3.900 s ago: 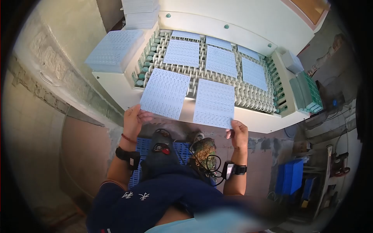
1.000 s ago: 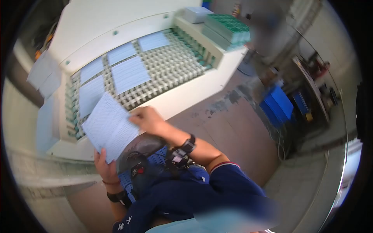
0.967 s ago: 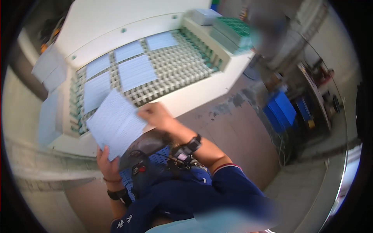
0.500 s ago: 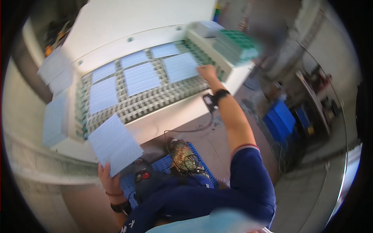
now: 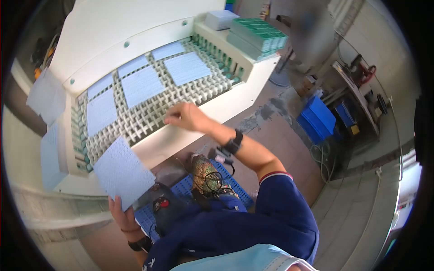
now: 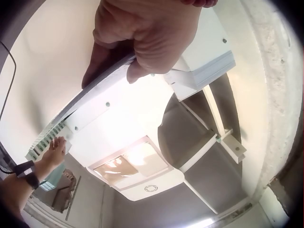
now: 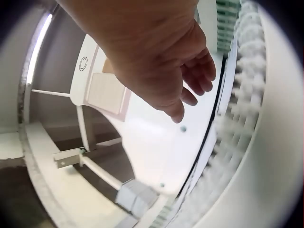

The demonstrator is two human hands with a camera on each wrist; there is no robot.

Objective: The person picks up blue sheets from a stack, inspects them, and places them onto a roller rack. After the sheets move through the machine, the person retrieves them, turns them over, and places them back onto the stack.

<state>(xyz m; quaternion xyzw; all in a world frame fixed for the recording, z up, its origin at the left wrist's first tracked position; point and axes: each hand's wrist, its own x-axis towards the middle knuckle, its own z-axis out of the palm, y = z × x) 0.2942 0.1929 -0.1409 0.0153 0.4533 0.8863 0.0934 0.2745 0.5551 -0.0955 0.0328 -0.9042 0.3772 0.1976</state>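
Observation:
My left hand (image 5: 122,214) grips a thin light-blue panel (image 5: 124,169) by its lower corner, thumb on one face and fingers on the other. Rows of small marks cover the panel. In the left wrist view the panel is seen nearly edge-on below the left hand (image 6: 142,42). My right hand (image 5: 187,117) hovers at the front edge of the roller conveyor (image 5: 181,101), fingers loosely bent and nothing held. The right wrist view shows this right hand (image 7: 156,66) with thumb and fingers apart. On the rollers lie two rows of similar panels, the front right panel (image 5: 186,67) among them.
Green panels (image 5: 260,34) and a white stack (image 5: 220,19) stand on the machine's right ledge. More light-blue panels (image 5: 52,153) are stacked at its left. A blue bin (image 5: 316,118) stands on the floor to the right. A blue plastic grid mat (image 5: 226,180) lies underfoot.
The right hand lifted a panel off the left hand's panel and laid it at front right on the rollers. It has since let go and come back left. The left hand keeps its panel.

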